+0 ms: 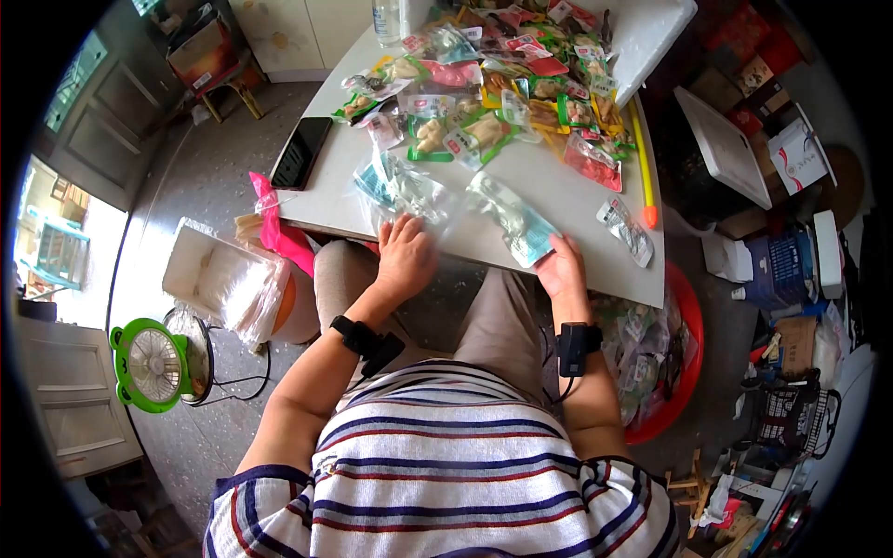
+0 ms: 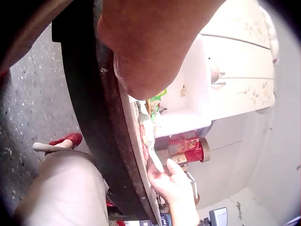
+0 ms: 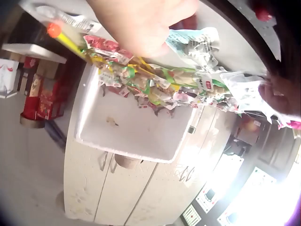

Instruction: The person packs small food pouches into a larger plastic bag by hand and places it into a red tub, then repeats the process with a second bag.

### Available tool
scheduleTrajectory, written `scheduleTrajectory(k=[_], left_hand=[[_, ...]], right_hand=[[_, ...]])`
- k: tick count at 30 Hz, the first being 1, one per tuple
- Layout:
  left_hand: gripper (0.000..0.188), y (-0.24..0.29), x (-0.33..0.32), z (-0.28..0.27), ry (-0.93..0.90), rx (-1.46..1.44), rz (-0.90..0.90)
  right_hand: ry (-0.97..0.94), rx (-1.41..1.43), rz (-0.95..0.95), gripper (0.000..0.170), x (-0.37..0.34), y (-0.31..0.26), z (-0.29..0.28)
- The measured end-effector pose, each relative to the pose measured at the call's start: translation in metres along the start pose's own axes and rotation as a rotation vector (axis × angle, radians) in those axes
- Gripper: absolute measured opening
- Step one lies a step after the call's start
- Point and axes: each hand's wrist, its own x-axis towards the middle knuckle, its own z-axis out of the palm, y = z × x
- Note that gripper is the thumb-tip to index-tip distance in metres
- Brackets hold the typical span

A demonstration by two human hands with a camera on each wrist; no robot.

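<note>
In the head view the left hand (image 1: 406,253) lies at the table's front edge, its fingers on a clear plastic bag (image 1: 430,212) with a blue-and-white packet (image 1: 389,184) at it. The right hand (image 1: 562,268) pinches the near end of a long blue-and-white packet (image 1: 510,216) that slants over the table. The right wrist view shows that hand (image 3: 146,28) beside the same packet (image 3: 195,44). In the left wrist view the left hand (image 2: 146,52) fills the top, its fingertips hidden, and the right hand (image 2: 174,186) holds a pale packet edge (image 2: 155,160).
Many colourful snack packets (image 1: 488,84) are heaped on the table's far side, before a white foam box (image 1: 656,42). A phone (image 1: 301,153) lies left, a yellow stick (image 1: 642,163) and a small packet (image 1: 625,230) right. A red basin (image 1: 690,349) stands below the table's right side.
</note>
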Motion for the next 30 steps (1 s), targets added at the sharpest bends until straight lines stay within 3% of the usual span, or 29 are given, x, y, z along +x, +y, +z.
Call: scheduleTrajectory(k=[3,8,13,16,19,20,21,23,26,30], left_hand=[[0.015,-0.001,0.001,0.002,-0.001,-0.031,-0.016],[0.014,-0.001,0.003,0.006,-0.012,-0.084,-0.04],[0.019,0.005,0.001,0.004,0.055,-0.075,-0.07],[0.023,0.02,0.006,-0.014,0.155,-0.057,0.015],[0.027,0.032,0.005,-0.009,0.064,-0.422,0.026],[0.03,0.04,0.005,-0.009,-0.102,-0.49,-0.096],[0.035,0.053,0.011,-0.021,-0.412,-0.596,-0.326],[0.037,0.062,0.014,-0.017,-0.606,-1.352,-0.638],[0.036,0.069,0.022,-0.008,-0.625,-2.04,-0.859],[0.031,0.073,0.026,-0.002,-0.468,-1.974,-0.718]], right_hand=[[-0.054,-0.037,0.012,0.031,0.005,0.007,-0.002],[0.088,-0.175,-0.175,0.024,0.005,0.025,0.009],[0.021,-0.08,-0.107,0.022,0.002,0.026,0.008],[-0.036,0.004,-0.071,0.02,-0.011,0.013,0.015],[-0.04,0.024,-0.046,0.019,-0.026,0.001,0.026],[-0.041,0.016,-0.03,0.019,-0.03,-0.001,0.03],[-0.042,0.008,-0.014,0.018,-0.034,-0.002,0.033],[-0.092,0.011,-0.019,0.02,-0.043,-0.001,0.036],[-0.105,0.009,0.003,0.017,-0.058,0.006,0.041],[-0.254,-0.098,0.07,0.017,-0.069,0.01,0.029]])
